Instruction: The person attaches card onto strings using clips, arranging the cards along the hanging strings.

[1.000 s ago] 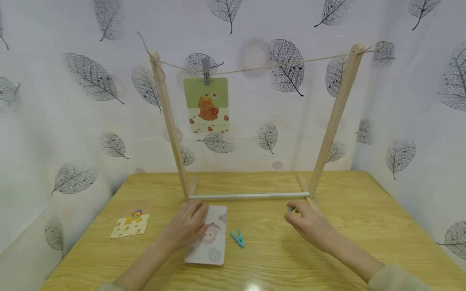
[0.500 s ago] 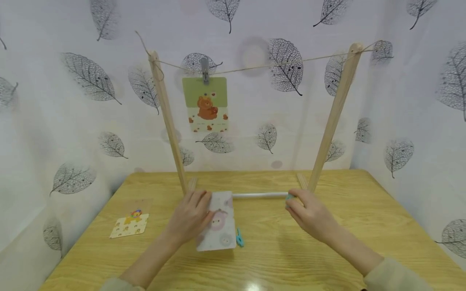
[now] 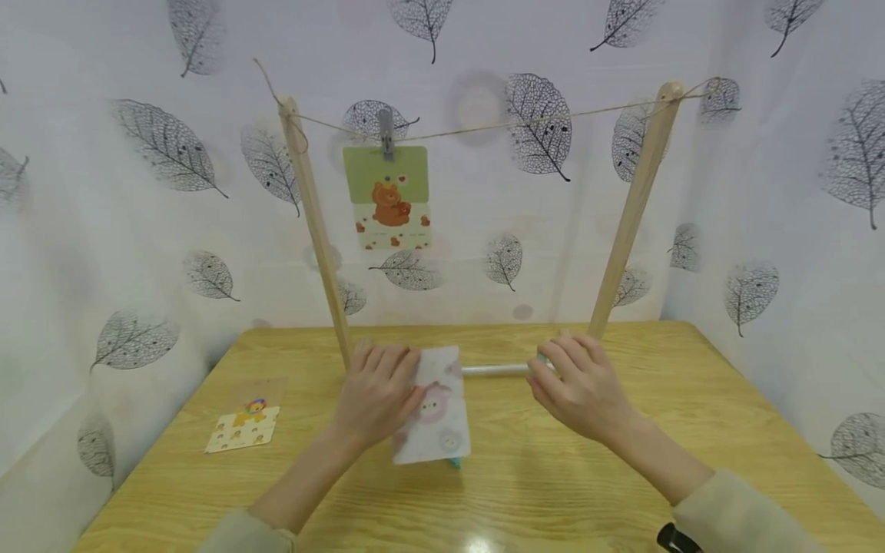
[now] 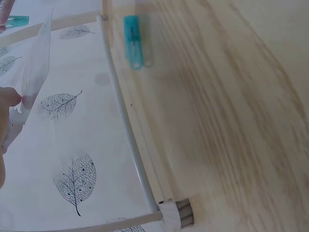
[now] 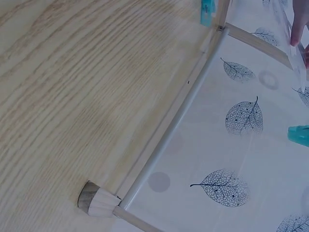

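My left hand (image 3: 379, 394) grips the left edge of a pale card (image 3: 434, 418) with a pink figure, raised off the table and also seen edge-on in the left wrist view (image 4: 38, 63). My right hand (image 3: 581, 388) pinches a teal clip (image 3: 541, 358), mostly covered by its fingers; the clip's end (image 5: 299, 135) shows in the right wrist view. A second teal clip (image 4: 132, 41) lies on the table, largely behind the card in the head view. Above, a green and cream bear card (image 3: 387, 196) hangs from a string by a grey clip (image 3: 386, 134).
Two wooden posts (image 3: 314, 223) carry the string (image 3: 484, 129), with a white rod (image 3: 494, 370) joining them low down. A lion card (image 3: 243, 428) lies on the table (image 3: 588, 491) at the left. Behind stands a leaf-patterned curtain (image 3: 456, 207).
My left hand has lifted the pale card off the table and carried it up and right, over the loose clip. My right hand has risen slightly, still pinching its clip.
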### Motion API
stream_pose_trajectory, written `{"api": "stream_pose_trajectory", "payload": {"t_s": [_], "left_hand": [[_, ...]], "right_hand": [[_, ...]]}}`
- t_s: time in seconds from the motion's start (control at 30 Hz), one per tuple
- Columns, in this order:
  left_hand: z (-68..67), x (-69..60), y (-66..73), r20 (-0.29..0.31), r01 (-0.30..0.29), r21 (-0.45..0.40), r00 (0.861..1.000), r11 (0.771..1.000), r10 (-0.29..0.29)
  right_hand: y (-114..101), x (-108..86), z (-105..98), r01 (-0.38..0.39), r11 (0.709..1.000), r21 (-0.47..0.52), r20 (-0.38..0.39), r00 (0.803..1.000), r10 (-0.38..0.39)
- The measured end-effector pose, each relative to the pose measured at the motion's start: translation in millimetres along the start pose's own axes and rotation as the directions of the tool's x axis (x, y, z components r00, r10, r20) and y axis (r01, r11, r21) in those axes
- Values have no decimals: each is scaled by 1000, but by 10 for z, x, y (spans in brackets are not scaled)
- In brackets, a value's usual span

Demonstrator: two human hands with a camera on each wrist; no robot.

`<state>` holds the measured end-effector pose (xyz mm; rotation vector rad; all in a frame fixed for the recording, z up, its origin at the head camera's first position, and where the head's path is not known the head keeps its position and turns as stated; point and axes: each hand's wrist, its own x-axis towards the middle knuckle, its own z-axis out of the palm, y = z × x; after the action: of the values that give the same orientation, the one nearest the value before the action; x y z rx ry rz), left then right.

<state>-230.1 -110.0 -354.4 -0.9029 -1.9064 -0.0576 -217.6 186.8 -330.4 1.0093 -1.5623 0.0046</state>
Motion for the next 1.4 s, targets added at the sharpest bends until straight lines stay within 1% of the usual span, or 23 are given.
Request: {"api": "stream_pose_trajectory", "payload": {"t_s": [0.1, 0.2, 0.33, 0.57, 0.67, 0.87, 0.97, 1.03, 1.1, 1.2, 1.27, 1.4], "left_hand": [[7, 66, 11, -11, -7, 31, 1000, 999, 7], [21, 132, 24, -22, -6, 24, 1000, 1000, 7], [37, 226, 49, -37, -3, -11, 999, 1000, 2], [53, 384, 101, -58, -6, -10, 998, 1000, 5], [53, 471, 115, -53, -6, -4, 999, 1000, 6], [57, 678, 123, -19, 0, 76, 1000, 997, 2], [59, 812, 123, 3, 25, 112, 1000, 993, -26], [57, 915, 114, 0, 49, 128, 999, 991, -49], [57, 1031, 93, -27, 70, 144, 997, 987, -66], [51, 1206, 43, -97, 88, 181, 993, 980, -71], [49, 1316, 2, -157, 104, 194, 985, 975, -74], [52, 1477, -73, -225, 136, 187, 970, 973, -93]], "right_hand": [[11, 23, 12, 15, 1000, -9, 6, 1000, -15], [22, 55, 24, 27, 999, -20, -4, 1000, -27], [41, 108, 33, 26, 999, -20, -32, 999, -27], [72, 191, 38, 28, 999, -17, -59, 998, -29], [91, 220, 39, 32, 999, -21, -73, 997, -33], [158, 320, 30, 2, 1000, -18, -83, 997, -4], [215, 409, 24, -17, 1000, -26, -108, 994, 14], [260, 482, 20, -32, 999, -34, -131, 991, 28], [309, 565, 22, -48, 998, -42, -156, 987, 41], [382, 682, 27, -69, 997, -38, -183, 981, 61], [424, 749, 35, -78, 997, -27, -199, 977, 71], [495, 842, 46, -74, 997, 4, -216, 974, 73]]}}
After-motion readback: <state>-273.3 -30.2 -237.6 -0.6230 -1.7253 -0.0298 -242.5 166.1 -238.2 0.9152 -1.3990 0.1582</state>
